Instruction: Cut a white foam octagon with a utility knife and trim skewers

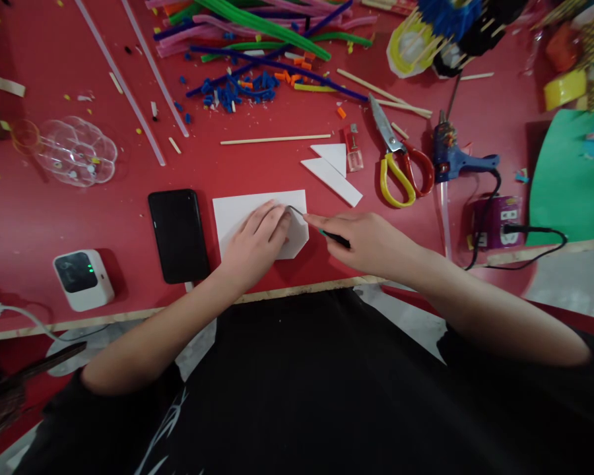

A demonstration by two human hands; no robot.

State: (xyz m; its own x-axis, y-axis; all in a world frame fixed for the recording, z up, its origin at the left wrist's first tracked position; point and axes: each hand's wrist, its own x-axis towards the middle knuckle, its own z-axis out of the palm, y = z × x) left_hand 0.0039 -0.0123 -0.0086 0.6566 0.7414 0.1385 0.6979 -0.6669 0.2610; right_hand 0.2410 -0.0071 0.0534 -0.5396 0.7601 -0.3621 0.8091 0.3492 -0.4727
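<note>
In the head view, a white sheet (233, 214) lies at the table's near edge (272, 291), under the flattened, ungrasping left hand (255, 243), while the right hand (360, 239) grips a slim blade-like tool (337, 239) at the sheet's right side. The sheet looks light, fairly stiff, easily creased and apt to slide; its uncovered far-left corner seems the safest hold, away from the tool's tip.

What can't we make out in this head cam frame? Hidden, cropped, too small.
Head view:
- White sheet: part of it covered by the left hand.
- Craft knife: mid-handle hidden by the right hand; its tip is too small to tell whether it touches the left fingers.
- Green sheet: cut off by the right edge.
- White device: anything written on its dark screen, too small to read.
</note>
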